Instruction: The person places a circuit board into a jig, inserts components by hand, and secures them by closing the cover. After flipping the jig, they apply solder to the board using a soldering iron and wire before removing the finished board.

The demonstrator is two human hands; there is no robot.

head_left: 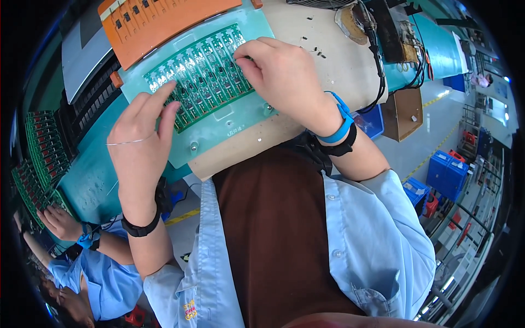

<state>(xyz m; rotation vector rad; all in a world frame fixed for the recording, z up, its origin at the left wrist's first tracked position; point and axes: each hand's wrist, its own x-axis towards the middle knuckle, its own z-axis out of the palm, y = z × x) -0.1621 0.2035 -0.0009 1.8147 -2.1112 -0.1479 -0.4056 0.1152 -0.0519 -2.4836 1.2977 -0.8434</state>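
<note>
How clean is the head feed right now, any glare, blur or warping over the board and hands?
Head view: strong fisheye bending, the tan bench edge curves and the corners are black. The green circuit board and both hands, left hand, right hand, are evenly lit and sharp. Bright glare sits only at the far right background; the rim looks softer.

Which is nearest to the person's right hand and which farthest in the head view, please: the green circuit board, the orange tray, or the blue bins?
From the right hand:
1. Green circuit board: under the fingertips, touching.
2. Orange tray: up and to the left, at the bench's far edge.
3. Blue bins: on the floor, far right.
</note>
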